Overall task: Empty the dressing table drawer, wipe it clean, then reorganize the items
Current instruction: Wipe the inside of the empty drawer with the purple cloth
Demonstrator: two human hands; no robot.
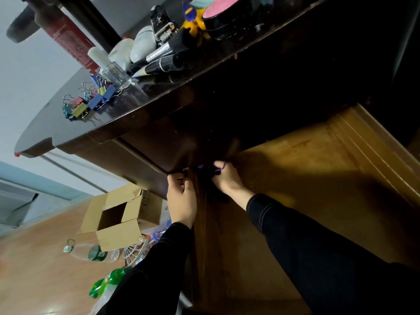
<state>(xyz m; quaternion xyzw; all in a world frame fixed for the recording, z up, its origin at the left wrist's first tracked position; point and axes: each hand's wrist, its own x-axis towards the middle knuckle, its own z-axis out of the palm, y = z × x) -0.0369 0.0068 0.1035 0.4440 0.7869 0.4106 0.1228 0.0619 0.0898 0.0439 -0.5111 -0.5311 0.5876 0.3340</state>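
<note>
Both hands work at the dark corner of the drawer under the tabletop.

The drawer sits just below the tabletop; its inside is lost in shadow, so its contents cannot be made out. The left hand curls its fingers over the drawer's lower corner. The right hand pinches a small purple item, perhaps a cloth, mostly hidden in the dark beside that corner. On the tabletop lie a cluster of about seven clips, one glass bottle, two brushes and one pink-lidded case, which is cut off by the top edge. On the floor stand one open box and two bottles, one clear and one green, the green one partly behind the left sleeve.
</note>
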